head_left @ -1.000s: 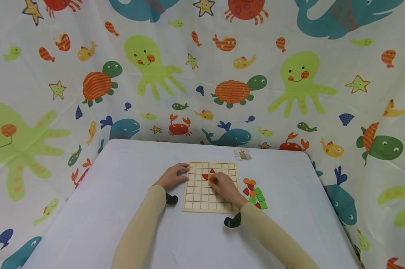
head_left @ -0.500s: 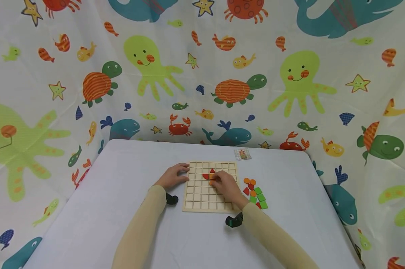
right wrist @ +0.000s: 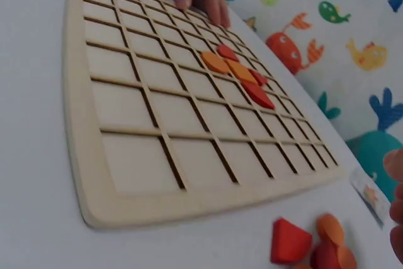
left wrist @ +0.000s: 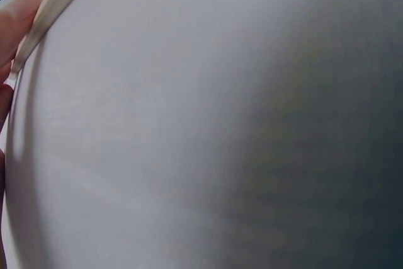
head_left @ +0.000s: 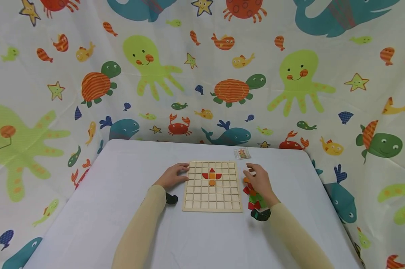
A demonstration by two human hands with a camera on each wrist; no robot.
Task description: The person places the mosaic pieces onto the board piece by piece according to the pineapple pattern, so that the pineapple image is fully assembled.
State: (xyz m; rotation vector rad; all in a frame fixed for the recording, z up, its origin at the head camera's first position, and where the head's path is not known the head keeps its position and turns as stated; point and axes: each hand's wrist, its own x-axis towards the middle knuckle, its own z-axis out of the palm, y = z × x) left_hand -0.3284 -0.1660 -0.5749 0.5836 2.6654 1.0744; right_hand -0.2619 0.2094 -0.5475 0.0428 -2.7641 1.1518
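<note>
My left hand [head_left: 172, 176] rests at the left edge of a wooden grid board [head_left: 197, 196], its thumb and fingertips touching the rim. Set in the board's upper middle are an orange square [head_left: 212, 176], a red triangle [head_left: 212, 170] above it, an orange disc [head_left: 212, 183] below, and curved red pieces at its left [head_left: 205, 176] and right [head_left: 218, 176]. Right of the board, my right hand [head_left: 261, 183] hovers over loose pieces, thumb and fingers apart with nothing seen between them. It partly hides green pieces [head_left: 264, 203], while a red piece [right wrist: 291, 241] shows in the right wrist view.
A small picture card [head_left: 242, 153] lies beyond the board's far right corner. The white table [head_left: 148, 153] ends at a curtain [head_left: 195, 123] printed with sea animals. Black cameras sit on both wrists, the right one [head_left: 261, 214] near the loose pieces.
My right hand has left the middle of the board and moved right, over the loose pieces. The right-hand curved red piece and the orange disc now show uncovered. My left hand has stayed put.
</note>
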